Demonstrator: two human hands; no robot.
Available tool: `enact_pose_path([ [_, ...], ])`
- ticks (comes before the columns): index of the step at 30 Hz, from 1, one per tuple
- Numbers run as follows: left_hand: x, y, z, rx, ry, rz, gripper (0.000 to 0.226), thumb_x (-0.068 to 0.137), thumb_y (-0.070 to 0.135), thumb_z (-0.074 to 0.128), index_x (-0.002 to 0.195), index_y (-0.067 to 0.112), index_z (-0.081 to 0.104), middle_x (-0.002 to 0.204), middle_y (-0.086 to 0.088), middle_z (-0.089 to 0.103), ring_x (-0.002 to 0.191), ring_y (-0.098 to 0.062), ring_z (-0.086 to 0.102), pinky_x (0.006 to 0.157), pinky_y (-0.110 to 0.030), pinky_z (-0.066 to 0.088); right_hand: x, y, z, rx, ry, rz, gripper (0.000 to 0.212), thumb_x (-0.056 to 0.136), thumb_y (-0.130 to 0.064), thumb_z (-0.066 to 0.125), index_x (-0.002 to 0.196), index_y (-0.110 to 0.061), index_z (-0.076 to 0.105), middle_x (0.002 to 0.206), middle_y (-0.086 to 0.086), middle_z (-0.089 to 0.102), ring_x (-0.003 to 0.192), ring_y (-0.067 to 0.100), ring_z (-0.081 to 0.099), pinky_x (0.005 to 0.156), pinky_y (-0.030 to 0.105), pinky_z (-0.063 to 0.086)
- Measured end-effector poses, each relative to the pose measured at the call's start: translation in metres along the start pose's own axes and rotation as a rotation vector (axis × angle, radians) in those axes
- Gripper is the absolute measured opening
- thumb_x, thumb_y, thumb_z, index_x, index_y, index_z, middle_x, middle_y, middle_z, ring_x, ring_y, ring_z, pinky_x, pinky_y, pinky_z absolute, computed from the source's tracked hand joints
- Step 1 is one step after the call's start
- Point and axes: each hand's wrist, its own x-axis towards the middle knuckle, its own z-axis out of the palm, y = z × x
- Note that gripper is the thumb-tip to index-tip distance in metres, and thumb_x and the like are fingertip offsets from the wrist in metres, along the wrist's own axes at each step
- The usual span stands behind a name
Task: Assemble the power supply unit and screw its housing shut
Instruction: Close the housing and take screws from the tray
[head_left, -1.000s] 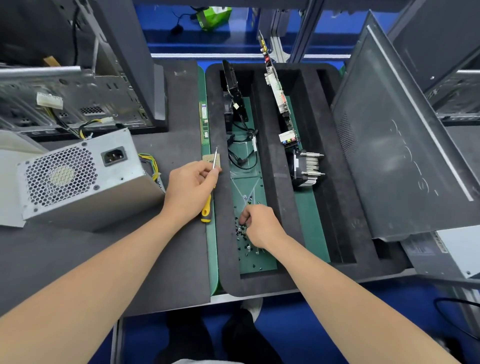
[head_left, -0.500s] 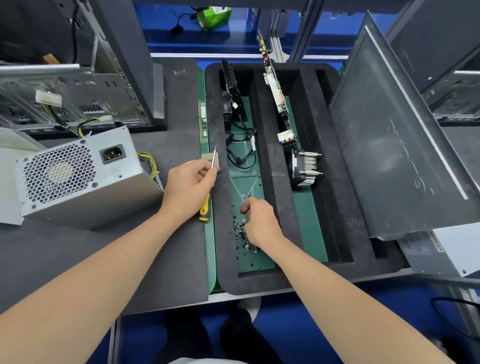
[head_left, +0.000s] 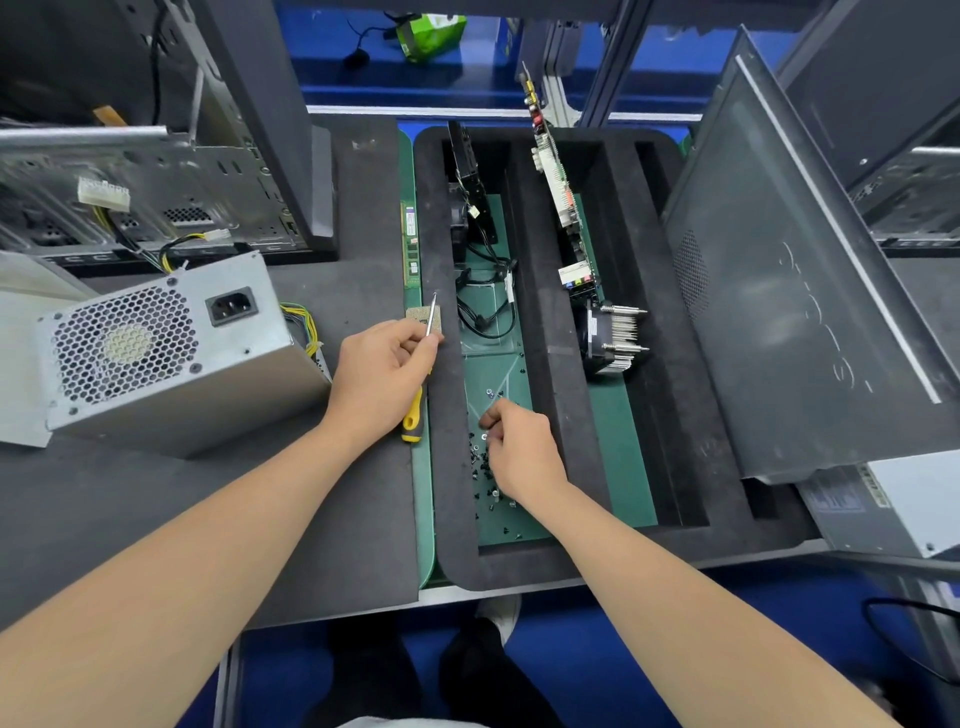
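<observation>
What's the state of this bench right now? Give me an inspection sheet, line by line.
Surface: dark mat; foam tray to its right.
Job's things: power supply unit on the mat; loose screws in the tray's left compartment.
Clutter: memory stick, processor chip, heatsink, circuit card.
Hands: left hand grips screwdriver; right hand fingertips among the screws, pinch not visible.
Cables: yellow wires at the power supply unit; black cable in the tray.
Surroundings: side panel at right; open computer case at left.
</observation>
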Motion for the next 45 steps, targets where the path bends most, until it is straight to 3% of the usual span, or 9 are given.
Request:
enact_pose_path([
  [4, 0.0, 0.0, 0.0, 0.001, -0.004, -0.002, 0.021, 0.1, 0.03, 0.064, 0.092, 0.016, 0.077, 0.072, 0.0, 0.066, 0.069, -0.012, 0.057, 0.067, -0.026, 0.047, 0.002, 0.0, -0.002, 0.089, -0.021, 0.01, 0.043, 0.09, 0.016, 0.044, 0.114, -0.013, 0.065, 0.108, 0.006, 0.063, 0.092, 0.021, 0.058, 0.075, 0.027, 0.049],
  [7, 0.0, 0.0, -0.001, -0.004, -0.002, -0.006, 0.021, 0.1, 0.029, 0.063, 0.094, 0.017, 0.078, 0.075, 0.0, 0.068, 0.073, -0.016, 0.061, 0.071, -0.03, 0.05, 0.002, -0.001, -0.003, 0.037, -0.017, -0.01, 0.045, 0.085, 0.016, 0.056, 0.118, -0.014, 0.061, 0.114, 0.002, 0.052, 0.097, 0.019, 0.053, 0.086, 0.032, 0.051],
  [12, 0.0, -0.001, 0.0, -0.005, 0.001, 0.001, 0.022, 0.1, 0.03, 0.063, 0.095, 0.016, 0.078, 0.076, 0.0, 0.069, 0.073, -0.016, 0.061, 0.072, -0.032, 0.052, 0.001, 0.0, -0.003, -0.061, -0.06, 0.012, 0.04, 0.087, 0.006, 0.067, 0.118, -0.017, 0.056, 0.117, 0.0, 0.043, 0.097, 0.023, 0.053, 0.077, 0.03, 0.043],
  [16, 0.0, -0.003, 0.001, -0.013, 0.0, -0.005, 0.021, 0.1, 0.031, 0.063, 0.094, 0.018, 0.078, 0.076, 0.0, 0.069, 0.073, -0.015, 0.061, 0.071, -0.028, 0.05, -0.001, 0.0, 0.001, -0.106, -0.012, 0.01, 0.026, 0.096, 0.003, 0.063, 0.118, -0.011, 0.061, 0.123, 0.007, 0.049, 0.097, 0.027, 0.058, 0.083, 0.034, 0.049],
  [21, 0.0, -0.004, 0.001, -0.016, 0.003, 0.008, 0.02, 0.1, 0.031, 0.064, 0.089, 0.02, 0.076, 0.073, 0.002, 0.067, 0.07, -0.013, 0.059, 0.067, -0.02, 0.047, -0.001, 0.0, 0.001, -0.01, 0.046, -0.032, 0.032, 0.095, 0.01, 0.053, 0.116, -0.012, 0.063, 0.116, 0.005, 0.055, 0.096, 0.023, 0.06, 0.085, 0.034, 0.053],
  [27, 0.0, -0.003, 0.0, 0.004, -0.004, 0.011, 0.022, 0.1, 0.032, 0.063, 0.089, 0.019, 0.076, 0.072, 0.001, 0.067, 0.07, -0.012, 0.059, 0.07, -0.029, 0.05, -0.001, 0.002, 0.0, -0.052, -0.066, -0.042, 0.027, 0.089, -0.009, 0.081, 0.105, -0.017, 0.061, 0.106, -0.001, 0.046, 0.09, 0.021, 0.053, 0.072, 0.028, 0.044],
  [34, -0.002, 0.002, -0.001, -0.001, -0.003, 0.011, 0.023, 0.1, 0.029, 0.062, 0.095, 0.015, 0.078, 0.078, -0.004, 0.071, 0.076, -0.019, 0.064, 0.076, -0.036, 0.054, 0.004, 0.001, -0.01, 0.086, -0.01, -0.096, 0.025, 0.095, 0.002, 0.057, 0.114, -0.01, 0.069, 0.113, 0.011, 0.066, 0.103, 0.028, 0.062, 0.087, 0.03, 0.048],
  [40, -0.002, 0.003, -0.002, 0.029, 0.004, 0.025, 0.024, 0.101, 0.029, 0.06, 0.097, 0.014, 0.079, 0.082, -0.003, 0.073, 0.08, -0.018, 0.066, 0.081, -0.041, 0.056, 0.0, -0.006, -0.036, 0.205, -0.052, -0.113, 0.045, 0.104, 0.003, 0.04, 0.135, -0.019, 0.064, 0.134, 0.001, 0.063, 0.119, 0.018, 0.061, 0.096, 0.026, 0.052],
  [45, -0.004, 0.003, 0.0, 0.023, 0.012, 0.012, 0.023, 0.1, 0.031, 0.061, 0.098, 0.019, 0.08, 0.081, 0.0, 0.073, 0.079, -0.014, 0.065, 0.08, -0.037, 0.056, 0.01, -0.013, -0.076, 0.321, 0.011, -0.19, 0.042, 0.107, -0.003, 0.037, 0.121, -0.018, 0.074, 0.118, 0.001, 0.073, 0.105, 0.011, 0.071, 0.1, 0.032, 0.058],
])
